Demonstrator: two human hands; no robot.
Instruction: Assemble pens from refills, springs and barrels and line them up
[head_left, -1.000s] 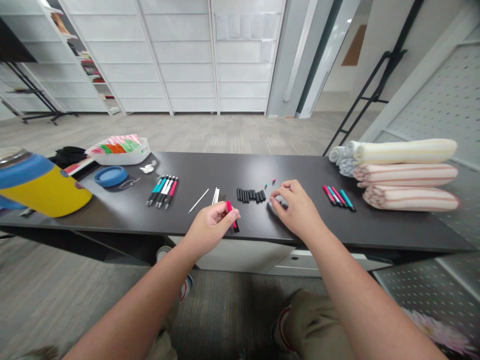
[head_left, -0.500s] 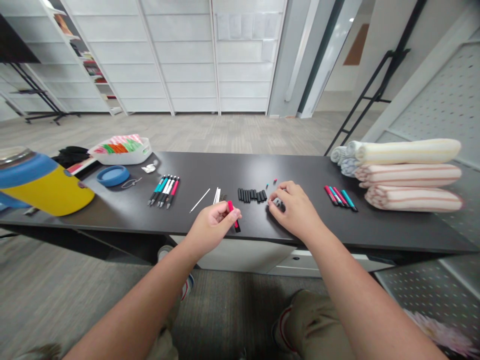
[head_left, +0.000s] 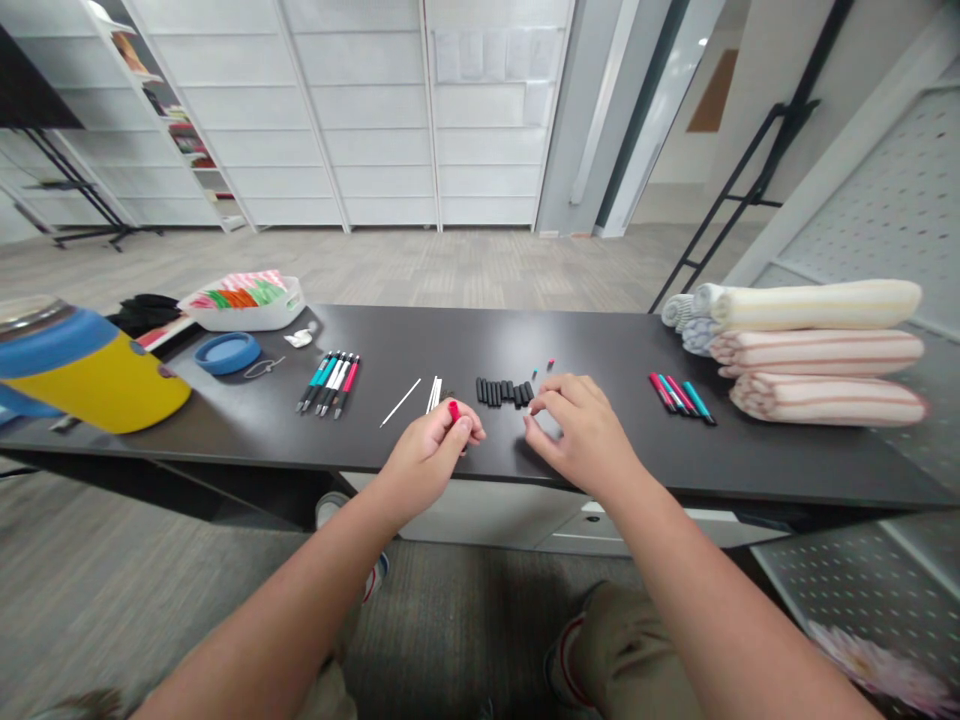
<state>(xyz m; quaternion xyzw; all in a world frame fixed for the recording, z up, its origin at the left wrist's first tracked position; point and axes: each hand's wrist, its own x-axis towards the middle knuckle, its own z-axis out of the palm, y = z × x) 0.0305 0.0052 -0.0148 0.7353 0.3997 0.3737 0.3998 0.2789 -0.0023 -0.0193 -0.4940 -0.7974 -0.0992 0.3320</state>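
Observation:
My left hand [head_left: 429,450] is closed around a red pen barrel [head_left: 454,410], whose upper end sticks out above the fingers; its lower part is mostly hidden. My right hand [head_left: 579,432] hovers over the desk to the right, thumb and index fingertip close together in a pinch; whatever is between them is too small to make out. Just beyond and left of those fingertips lies a row of short black tubes [head_left: 495,392]. Several white refills [head_left: 434,393] lie behind my left hand, with one thin white stick [head_left: 400,402] apart. Two tiny coloured pieces, one red [head_left: 550,364], lie behind my right hand.
Several assembled pens [head_left: 328,384] lie in a row on the dark desk [head_left: 420,335], left of my hands. Coloured barrels [head_left: 682,397] lie right, beside rolled towels [head_left: 825,350]. Farther left are a yellow-blue bottle [head_left: 97,370], a blue lid [head_left: 227,353] and a white basket [head_left: 259,316].
My right hand has shifted left toward my left hand, uncovering the desk where it was. The red barrel has tilted, and its dark lower end no longer shows clearly.

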